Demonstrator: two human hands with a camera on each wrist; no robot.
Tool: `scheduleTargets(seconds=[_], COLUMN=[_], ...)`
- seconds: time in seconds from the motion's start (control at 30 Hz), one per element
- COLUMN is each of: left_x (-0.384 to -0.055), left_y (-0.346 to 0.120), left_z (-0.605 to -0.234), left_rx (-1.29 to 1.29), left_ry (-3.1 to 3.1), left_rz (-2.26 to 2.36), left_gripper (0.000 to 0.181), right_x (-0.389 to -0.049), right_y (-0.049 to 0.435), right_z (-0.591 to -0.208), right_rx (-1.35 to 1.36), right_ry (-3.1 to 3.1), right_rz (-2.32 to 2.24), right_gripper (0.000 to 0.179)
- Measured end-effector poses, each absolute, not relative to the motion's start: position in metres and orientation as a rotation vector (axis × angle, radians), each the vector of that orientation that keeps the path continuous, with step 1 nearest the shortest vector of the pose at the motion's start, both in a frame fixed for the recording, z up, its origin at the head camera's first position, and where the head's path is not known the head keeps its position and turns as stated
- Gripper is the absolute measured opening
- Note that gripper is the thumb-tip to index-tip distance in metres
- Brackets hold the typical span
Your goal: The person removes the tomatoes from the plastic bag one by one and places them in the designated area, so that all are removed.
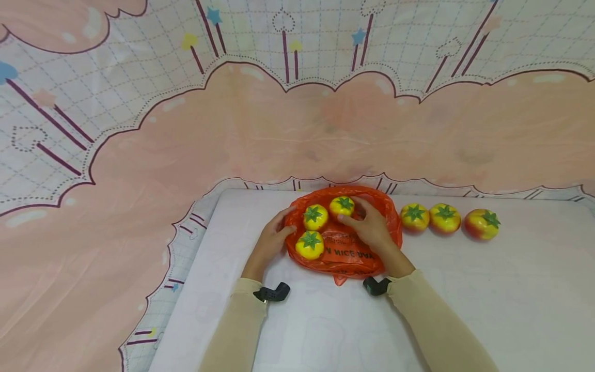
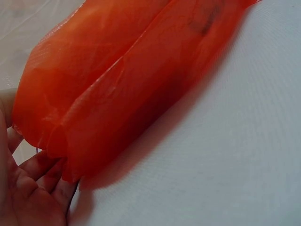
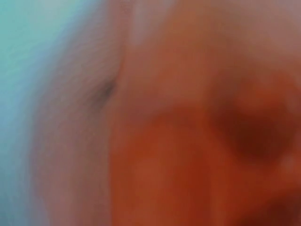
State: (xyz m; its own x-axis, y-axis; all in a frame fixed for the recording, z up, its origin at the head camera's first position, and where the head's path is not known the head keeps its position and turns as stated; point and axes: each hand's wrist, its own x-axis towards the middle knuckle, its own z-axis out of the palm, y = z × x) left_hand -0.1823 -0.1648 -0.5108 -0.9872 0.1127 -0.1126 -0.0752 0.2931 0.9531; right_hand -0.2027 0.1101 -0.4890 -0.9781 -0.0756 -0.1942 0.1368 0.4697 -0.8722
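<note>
A printed cloth backdrop point(image 1: 325, 124) fills the rear, smooth and faintly creased, with scalloped pink cloud shapes over a thin grid, dotted hearts, stars and dark sticks. In front lies a flat, pale table point(image 1: 465, 310) with a matte surface; the left wrist view shows a fine weave-like grain in it.

On the table sits a red-orange plastic bag point(image 1: 344, 245), its mouth spread into a wide oval. The film is thin, glossy and partly see-through, with a rumpled rim and dark lettering inside.

Two beige sleeves point(image 1: 234, 328) of soft, plain fabric reach in from below. The left hand point(image 1: 272, 237) pinches the bag's left rim between thumb and fingers. The right hand point(image 1: 372, 227) curves over the bag's mouth, thumb and fingers holding a round yellow fruit point(image 1: 342, 206) within the opening; whether that fruit rests on the bottom cannot be told. The right wrist view is a blur.

Two more round fruits point(image 1: 310, 245) lie in the bag's left part, one behind the other. Right of the bag, three glossy red-and-yellow fruits point(image 1: 444, 218) form a row, the first two close together, the last tipped sideways. Each wears a green, star-shaped leafy top. Black bands point(image 1: 274, 293) with stubby hooked ends circle the wrists.
</note>
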Motion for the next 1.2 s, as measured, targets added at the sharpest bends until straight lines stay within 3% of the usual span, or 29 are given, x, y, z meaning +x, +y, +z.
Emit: scheduleTargets(seconds=[0.63, 1.2], left_x=[-0.184, -0.182], left_y=[-0.165, -0.164], left_z=[-0.511, -0.51], left_rx=[0.046, 0.034], left_ry=[2.384, 2.388], left_rz=[1.793, 1.794], left_gripper=[0.05, 0.05], right_x=[-0.202, -0.188], right_y=[0.115, 0.138], right_z=[-0.489, -0.464], right_rx=[0.001, -0.043], right_ry=[2.556, 2.566], right_rz=[-1.486, -1.447], right_gripper=[0.081, 0.084])
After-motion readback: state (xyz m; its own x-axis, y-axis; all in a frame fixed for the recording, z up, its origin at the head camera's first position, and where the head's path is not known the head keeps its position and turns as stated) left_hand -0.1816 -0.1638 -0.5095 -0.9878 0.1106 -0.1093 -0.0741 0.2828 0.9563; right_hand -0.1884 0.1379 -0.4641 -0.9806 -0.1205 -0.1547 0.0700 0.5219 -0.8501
